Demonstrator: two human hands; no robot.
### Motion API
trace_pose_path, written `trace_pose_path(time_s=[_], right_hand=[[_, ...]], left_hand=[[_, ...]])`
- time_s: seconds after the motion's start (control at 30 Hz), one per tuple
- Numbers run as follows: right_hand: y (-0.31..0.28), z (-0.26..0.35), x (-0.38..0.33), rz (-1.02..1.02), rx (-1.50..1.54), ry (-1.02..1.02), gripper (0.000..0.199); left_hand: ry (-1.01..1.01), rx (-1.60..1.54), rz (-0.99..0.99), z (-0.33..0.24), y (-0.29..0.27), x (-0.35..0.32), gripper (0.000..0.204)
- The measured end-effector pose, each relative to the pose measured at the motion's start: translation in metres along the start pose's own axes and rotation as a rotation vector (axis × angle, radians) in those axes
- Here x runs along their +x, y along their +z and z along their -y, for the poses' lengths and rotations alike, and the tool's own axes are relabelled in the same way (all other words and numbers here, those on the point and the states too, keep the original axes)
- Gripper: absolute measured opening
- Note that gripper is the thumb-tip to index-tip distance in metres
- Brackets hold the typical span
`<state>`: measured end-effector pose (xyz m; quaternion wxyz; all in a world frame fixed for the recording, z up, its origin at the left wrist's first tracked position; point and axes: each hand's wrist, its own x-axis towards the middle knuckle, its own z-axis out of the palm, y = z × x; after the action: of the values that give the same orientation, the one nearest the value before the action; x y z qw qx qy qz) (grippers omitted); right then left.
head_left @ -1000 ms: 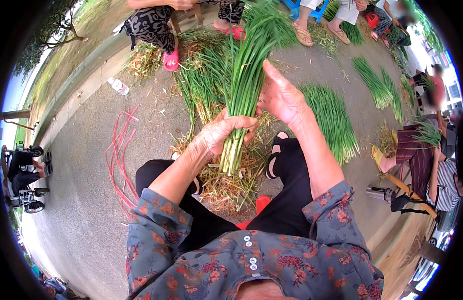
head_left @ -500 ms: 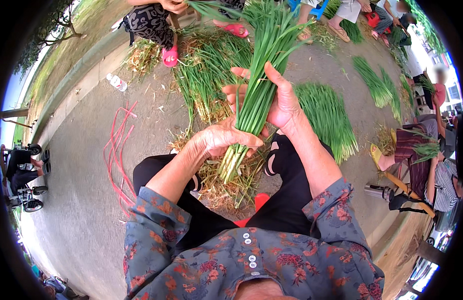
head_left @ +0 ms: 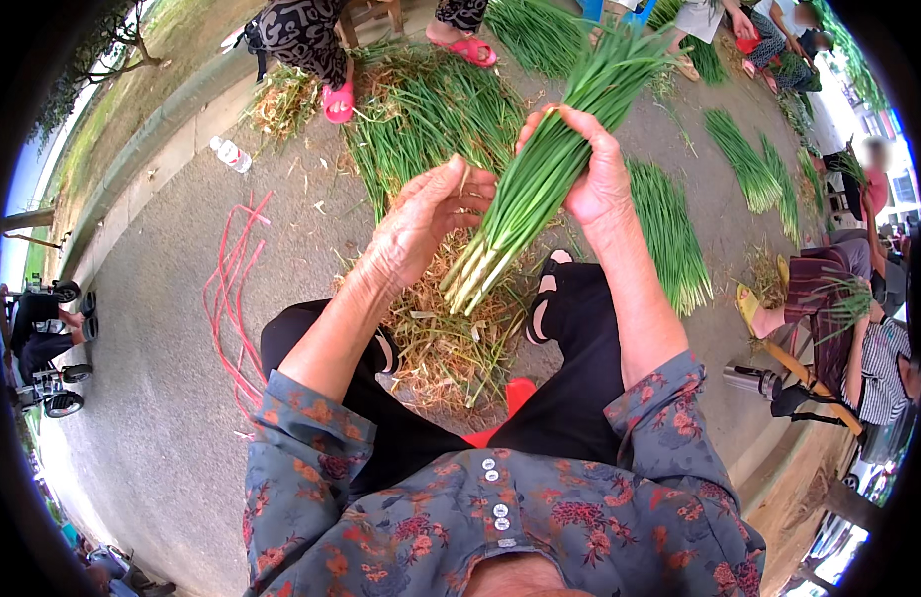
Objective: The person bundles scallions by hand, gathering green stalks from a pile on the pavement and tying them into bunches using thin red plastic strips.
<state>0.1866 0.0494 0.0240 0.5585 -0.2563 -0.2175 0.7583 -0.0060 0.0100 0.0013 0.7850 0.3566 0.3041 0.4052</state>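
My right hand (head_left: 598, 179) is closed round a thick bundle of garlic chives (head_left: 540, 184). The bundle slants, pale stem ends toward me and green tips pointing away to the right. Just left of its stems, my left hand (head_left: 421, 221) is raised with its fingers loosely bent and apart; whether a thin leaf lies at its fingertips is hard to make out. Below the hands, dry trimmings (head_left: 446, 358) are heaped between my feet. A large pile of untrimmed chives (head_left: 411, 124) lies on the ground beyond my left hand.
Neat chives (head_left: 669, 234) lie right of my knee, with more bundles (head_left: 744, 159) farther right. Red strips (head_left: 227, 289) and a plastic bottle (head_left: 231, 154) are on the left. A metal flask (head_left: 754, 380) stands at the right. People sit at the far side and right.
My left hand has let go of the stem ends and drawn back to the left. My right hand has shifted the bundle slightly right, tilting it more.
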Motion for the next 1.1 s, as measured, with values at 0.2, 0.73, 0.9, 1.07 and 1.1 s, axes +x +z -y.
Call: trace_pose_path(time_s=[0.2,0.73,0.9,1.07,1.1], right_hand=[[-0.009,0.005,0.004,-0.047,0.034,-0.080,0.020],[-0.008,0.012,0.000,0.200,0.250,-0.061,0.020],[-0.010,0.017,0.000,0.261,0.297,-0.029,0.019],[-0.010,0.013,0.001,0.280,0.245,-0.042,0.019],[-0.006,0.012,0.000,0.242,0.230,-0.064,0.018]], left_hand=[[0.128,0.240,-0.058,0.003,0.007,-0.007,0.015],[0.176,0.245,0.043,-0.002,0.013,-0.014,0.025],[0.225,0.190,0.051,-0.005,0.012,-0.014,0.025],[0.444,0.506,-0.003,0.003,0.012,-0.013,0.017],[0.483,0.558,-0.025,0.003,0.012,-0.012,0.017]])
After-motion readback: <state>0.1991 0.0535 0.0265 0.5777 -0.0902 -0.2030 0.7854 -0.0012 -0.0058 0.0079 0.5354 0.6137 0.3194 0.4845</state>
